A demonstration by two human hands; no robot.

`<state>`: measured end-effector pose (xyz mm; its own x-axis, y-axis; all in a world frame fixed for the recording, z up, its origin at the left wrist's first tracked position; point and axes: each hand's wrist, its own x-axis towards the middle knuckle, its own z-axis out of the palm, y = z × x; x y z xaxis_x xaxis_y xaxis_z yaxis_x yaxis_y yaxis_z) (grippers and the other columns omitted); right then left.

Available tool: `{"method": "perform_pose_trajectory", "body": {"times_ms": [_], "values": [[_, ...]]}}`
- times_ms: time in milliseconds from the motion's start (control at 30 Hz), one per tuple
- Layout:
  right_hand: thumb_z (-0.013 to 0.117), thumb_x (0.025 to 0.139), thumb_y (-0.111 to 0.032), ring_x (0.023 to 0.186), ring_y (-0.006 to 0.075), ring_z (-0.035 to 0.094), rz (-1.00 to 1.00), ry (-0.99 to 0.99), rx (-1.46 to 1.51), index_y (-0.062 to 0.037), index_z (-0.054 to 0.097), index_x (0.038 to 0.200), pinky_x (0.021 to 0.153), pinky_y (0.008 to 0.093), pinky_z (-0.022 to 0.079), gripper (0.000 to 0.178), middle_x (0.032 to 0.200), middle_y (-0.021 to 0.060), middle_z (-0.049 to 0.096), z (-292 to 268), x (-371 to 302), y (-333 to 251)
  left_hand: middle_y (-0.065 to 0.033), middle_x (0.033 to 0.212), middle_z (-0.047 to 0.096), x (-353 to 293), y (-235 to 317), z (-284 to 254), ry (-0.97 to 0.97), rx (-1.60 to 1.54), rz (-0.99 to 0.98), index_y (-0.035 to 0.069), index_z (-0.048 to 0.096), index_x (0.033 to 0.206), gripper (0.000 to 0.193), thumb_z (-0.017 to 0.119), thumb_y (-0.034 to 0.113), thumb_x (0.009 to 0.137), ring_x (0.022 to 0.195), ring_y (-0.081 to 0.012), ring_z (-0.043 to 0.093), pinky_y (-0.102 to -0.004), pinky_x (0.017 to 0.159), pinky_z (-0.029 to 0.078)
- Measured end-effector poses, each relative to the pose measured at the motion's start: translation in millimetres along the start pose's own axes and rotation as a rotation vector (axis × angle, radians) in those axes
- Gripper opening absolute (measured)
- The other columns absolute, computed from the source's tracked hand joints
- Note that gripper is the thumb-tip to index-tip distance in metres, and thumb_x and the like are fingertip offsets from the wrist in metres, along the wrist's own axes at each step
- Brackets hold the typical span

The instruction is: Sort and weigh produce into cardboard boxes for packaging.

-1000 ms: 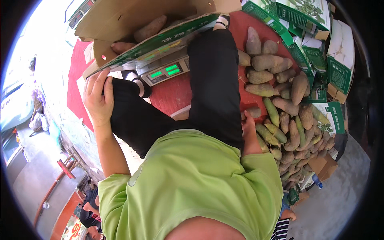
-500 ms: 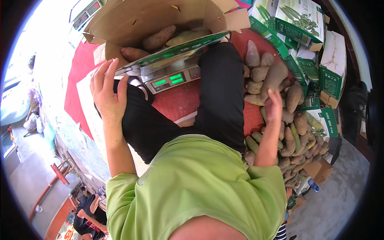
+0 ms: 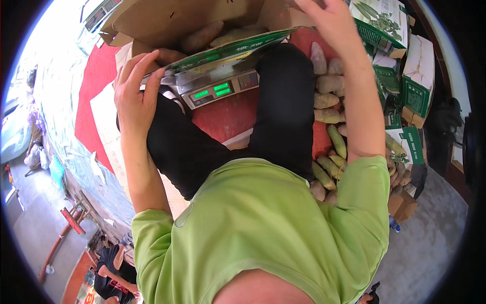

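Observation:
A cardboard box [image 3: 187, 10], open at the top and green on its near side, stands in front of my knees with several large root vegetables [image 3: 202, 38] inside. My left hand [image 3: 135, 91] grips its near left corner, fingers over the rim and thumb on the near side. Over the box's right end reaches my right hand [image 3: 331, 23], blurred and cut by the upper edge. Its fingers are curled round a brownish root vegetable, of which little shows. Under the box sits a weighing scale [image 3: 212, 92] with a lit green display.
To my right lies a pile of earthy brown and greenish root vegetables [image 3: 326, 101], partly behind my right arm. Printed green-and-white cartons [image 3: 417, 93] are stacked beyond. Red cloth [image 3: 225, 121] covers the surface between my knees. Another person [image 3: 114, 273] is at the lower left.
My right hand has swung from the pile up to the box's right end, taking a long brown root vegetable off the pile. My left hand stays at the box corner.

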<state>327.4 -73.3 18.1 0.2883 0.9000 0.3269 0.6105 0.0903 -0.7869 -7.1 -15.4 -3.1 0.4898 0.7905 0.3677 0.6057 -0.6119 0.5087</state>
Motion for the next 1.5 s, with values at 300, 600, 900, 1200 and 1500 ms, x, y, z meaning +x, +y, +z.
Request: {"method": "perform_pose_trajectory", "body": {"times_ms": [300,600,900,1200,1500], "values": [[0.065,0.086,-0.016,0.103,0.0131,0.056,0.272,0.319,0.109,0.0010,0.057,0.120,0.087,0.0267,0.044,0.039,0.114,0.0070,0.060,-8.3,-54.5,56.4,-0.0066,0.099,0.065,-4.5,-14.1,8.7,0.033,0.010,0.022,0.009,0.067,0.101,0.022,0.066,0.022,0.083,0.092,-0.0255,0.060,-0.0355,0.083,0.044],[0.064,0.086,-0.017,0.092,0.0118,0.057,0.852,0.278,0.170,-0.0052,0.062,0.113,0.078,0.0268,0.044,0.030,0.103,0.0020,0.063,-9.7,-196.9,178.0,-0.0070,0.097,0.065,-5.2,-11.2,9.1,0.075,0.027,0.039,0.008,0.068,0.099,0.021,0.067,0.021,0.083,0.091,-0.0253,0.060,-0.0349,0.082,0.044],[0.061,0.088,-0.021,0.096,0.0120,0.055,1.029,0.152,0.253,-0.0104,0.059,0.118,0.077,0.0284,0.043,0.032,0.104,-0.0009,0.061,1.9,-198.9,194.4,-0.0073,0.095,0.065,-4.6,-9.7,11.5,0.078,0.051,0.073,0.008,0.068,0.098,0.021,0.067,0.021,0.082,0.089,-0.0250,0.060,-0.0352,0.080,0.044],[0.061,0.089,-0.015,0.092,0.0099,0.056,0.743,0.340,0.321,-0.0027,0.060,0.116,0.075,0.0229,0.044,0.030,0.105,0.0033,0.062,-15.7,-87.1,145.3,-0.0066,0.093,0.064,0.8,-8.5,8.3,0.079,0.036,0.094,0.007,0.067,0.097,0.022,0.069,0.019,0.079,0.089,-0.0248,0.059,-0.0355,0.081,0.043],[0.066,0.083,-0.017,0.095,0.0156,0.057,-0.010,0.290,-0.090,-0.0069,0.064,0.111,0.081,0.0258,0.046,0.030,0.104,0.0067,0.062,-11.7,24.4,73.8,-0.0063,0.095,0.063,4.9,0.4,3.5,0.049,0.118,0.180,0.008,0.065,0.098,0.027,0.071,0.021,0.074,0.093,-0.0255,0.058,-0.0442,0.092,0.041]]}}
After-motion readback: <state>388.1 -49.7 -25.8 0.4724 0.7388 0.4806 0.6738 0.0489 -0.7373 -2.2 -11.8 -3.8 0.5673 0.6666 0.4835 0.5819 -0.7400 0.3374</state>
